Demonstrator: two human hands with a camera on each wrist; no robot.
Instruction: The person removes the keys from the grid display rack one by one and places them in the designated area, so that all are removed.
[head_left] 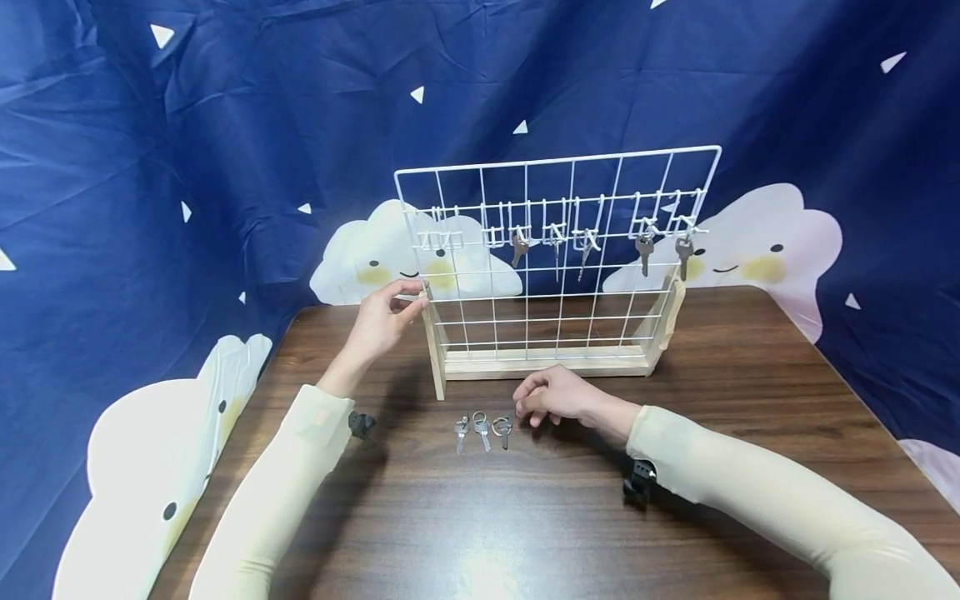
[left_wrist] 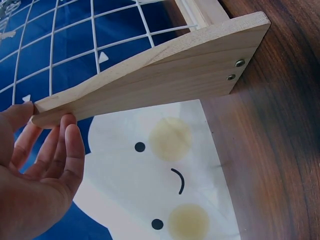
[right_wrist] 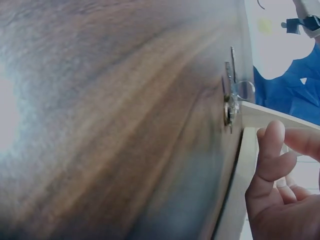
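Observation:
My left hand (head_left: 381,323) pinches the upper end of the wooden side support (left_wrist: 165,75) of a white wire grid rack (head_left: 558,161). In the left wrist view the thumb lies on one side of the wood and the fingertips on the other. My right hand (head_left: 558,393) hovers in front of the rack's base, fingers loosely bent and holding nothing. Just left of its fingertips lie three keys with rings in a row on the table: a left key (head_left: 461,435), a middle key (head_left: 482,431) and a right key (head_left: 505,432). The right wrist view shows them edge-on.
Several keys hang from white hooks on the grid, among them a brownish key (head_left: 519,247) and a key (head_left: 684,254) at the far right. A wooden base bar (head_left: 547,366) joins the supports on the brown table (head_left: 420,517). Behind hangs a blue cloud-patterned cloth (head_left: 262,125).

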